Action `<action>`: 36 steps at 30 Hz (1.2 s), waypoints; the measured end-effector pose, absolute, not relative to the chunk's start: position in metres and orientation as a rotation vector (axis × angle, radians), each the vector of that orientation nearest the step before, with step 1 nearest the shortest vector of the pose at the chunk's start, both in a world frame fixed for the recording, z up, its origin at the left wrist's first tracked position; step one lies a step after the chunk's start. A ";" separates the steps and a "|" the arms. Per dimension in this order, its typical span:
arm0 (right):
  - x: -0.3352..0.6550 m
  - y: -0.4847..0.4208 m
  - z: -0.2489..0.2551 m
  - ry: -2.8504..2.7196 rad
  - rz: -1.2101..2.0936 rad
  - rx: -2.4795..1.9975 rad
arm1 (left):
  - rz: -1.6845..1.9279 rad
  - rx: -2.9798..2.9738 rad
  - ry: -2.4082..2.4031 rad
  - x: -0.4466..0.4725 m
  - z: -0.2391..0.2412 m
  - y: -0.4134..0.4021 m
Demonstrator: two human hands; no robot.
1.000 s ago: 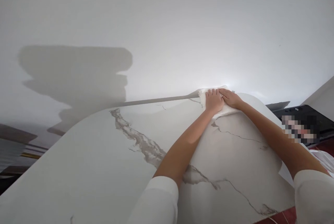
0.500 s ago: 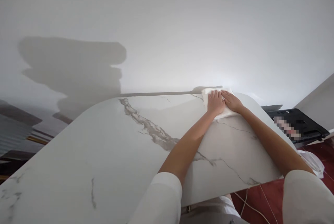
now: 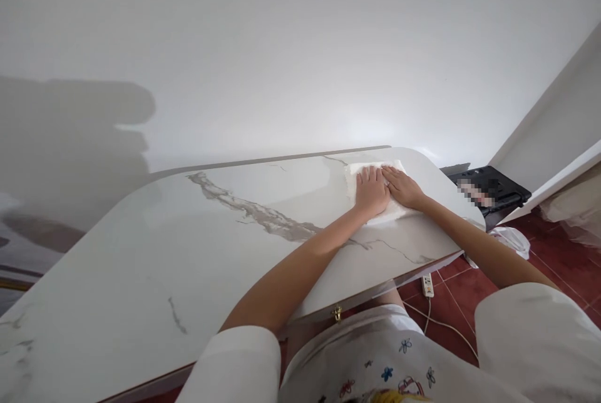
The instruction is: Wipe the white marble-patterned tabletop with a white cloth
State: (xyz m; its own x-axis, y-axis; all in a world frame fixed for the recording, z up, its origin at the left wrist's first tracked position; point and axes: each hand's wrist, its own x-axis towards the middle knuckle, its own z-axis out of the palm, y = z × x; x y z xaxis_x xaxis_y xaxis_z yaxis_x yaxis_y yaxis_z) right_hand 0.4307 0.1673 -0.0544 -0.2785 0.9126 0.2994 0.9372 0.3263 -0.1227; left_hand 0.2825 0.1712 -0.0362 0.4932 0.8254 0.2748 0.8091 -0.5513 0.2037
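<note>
A white cloth (image 3: 393, 211), its left edge ragged, is spread on the far right part of a white marble-patterned table (image 3: 188, 253). My left hand (image 3: 372, 193) lies flat on the cloth, fingers pointing toward the wall. Beside it, my right hand (image 3: 402, 188) presses on the same cloth at a slant, its fingertips close to those of the left. Both palms face down, hidden from sight. Grey veins run across the tabletop around the cloth.
Behind the table's far edge stands a white wall (image 3: 282, 65). A black case (image 3: 502, 187) is off the right end, above the red tiled floor (image 3: 558, 265). On the floor are a power strip (image 3: 427, 285) with a cable and a white plastic bag (image 3: 511, 241).
Both hands and the cloth have slid from the table's far edge a little toward me. My view has shifted, so the power strip and my printed shirt now show.
</note>
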 end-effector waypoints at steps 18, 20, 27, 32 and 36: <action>0.404 0.050 -0.050 -2.343 -0.137 -1.529 | 0.574 2.656 1.467 0.256 -0.034 0.055; 0.409 0.042 -0.050 -2.349 -0.141 -1.524 | 0.597 2.637 1.455 0.261 -0.036 0.049; 0.439 0.047 -0.055 -2.349 -0.161 -1.490 | 0.602 2.661 1.393 0.287 -0.037 0.052; 0.461 0.076 -0.060 -2.326 -0.164 -1.507 | 0.607 2.678 1.379 0.306 -0.038 0.080; 0.472 0.115 -0.062 -2.315 -0.168 -1.551 | 0.597 2.677 1.388 0.317 -0.039 0.117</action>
